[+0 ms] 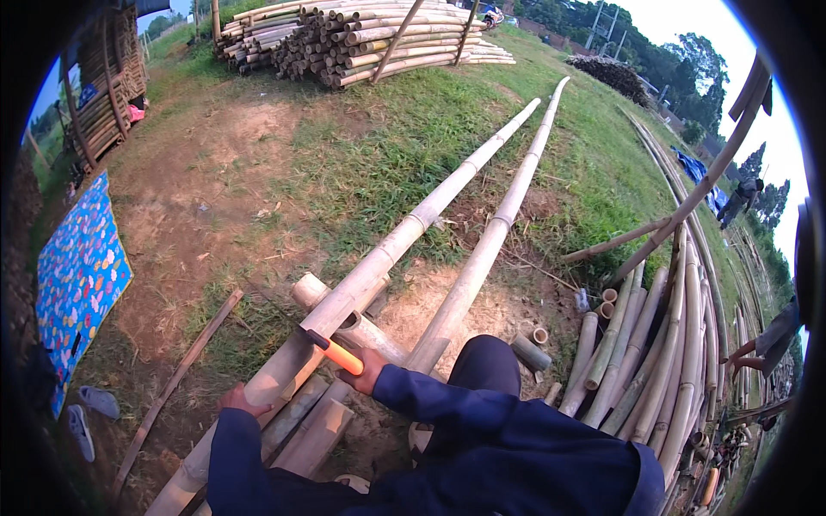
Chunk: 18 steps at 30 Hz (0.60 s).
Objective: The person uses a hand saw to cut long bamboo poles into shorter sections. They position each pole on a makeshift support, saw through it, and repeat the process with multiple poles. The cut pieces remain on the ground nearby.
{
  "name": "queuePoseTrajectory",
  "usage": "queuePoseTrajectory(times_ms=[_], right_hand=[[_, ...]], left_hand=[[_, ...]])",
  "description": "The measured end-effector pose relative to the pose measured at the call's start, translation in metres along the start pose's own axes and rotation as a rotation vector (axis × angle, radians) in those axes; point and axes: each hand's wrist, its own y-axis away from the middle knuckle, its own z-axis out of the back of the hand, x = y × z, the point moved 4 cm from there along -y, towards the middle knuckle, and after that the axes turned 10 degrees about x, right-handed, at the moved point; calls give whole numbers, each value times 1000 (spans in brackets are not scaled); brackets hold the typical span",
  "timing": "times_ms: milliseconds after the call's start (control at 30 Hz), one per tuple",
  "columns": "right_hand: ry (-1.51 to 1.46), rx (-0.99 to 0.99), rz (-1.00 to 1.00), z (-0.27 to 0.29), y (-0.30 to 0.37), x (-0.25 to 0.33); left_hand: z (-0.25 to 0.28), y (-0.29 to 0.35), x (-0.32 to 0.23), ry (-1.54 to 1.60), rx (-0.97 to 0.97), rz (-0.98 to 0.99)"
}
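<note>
A long, pale bamboo pole (pixel 379 258) runs from the lower left toward the far middle. My left hand (pixel 244 401) rests on it with the fingers over its near side, holding it. In my right hand (pixel 368 370) is the orange handle of a hand tool (pixel 341 353), with a black part at its front lying against the pole. Its blade or head cannot be made out. Short bamboo pieces (pixel 374 335) lie under and across beneath the pole. Alongside on the right stretches a second long bamboo pole (pixel 490 236).
More bamboo poles (pixel 637 344) lie bundled at my right, near cut bamboo pieces (pixel 530 351). A big bamboo stack (pixel 361 43) stands at the back. On the left are a blue patterned sheet (pixel 82 275), grey shoes (pixel 90 413) and a wooden strip (pixel 176 387). People (pixel 742 199) are at the right.
</note>
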Motion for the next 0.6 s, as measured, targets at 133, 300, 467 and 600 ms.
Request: queuePoseTrajectory(times_ms=[133, 300, 467, 600], right_hand=[[22, 14, 37, -3, 6, -4], [-24, -58, 108, -7, 14, -4], [-22, -8, 111, -13, 10, -22], [15, 23, 44, -11, 14, -18]], left_hand=[[-4, 22, -13, -34, -245, -31], [-15, 20, -14, 3, -216, 33], [-12, 21, -18, -28, -202, 41], [-4, 18, -18, -29, -134, 82]])
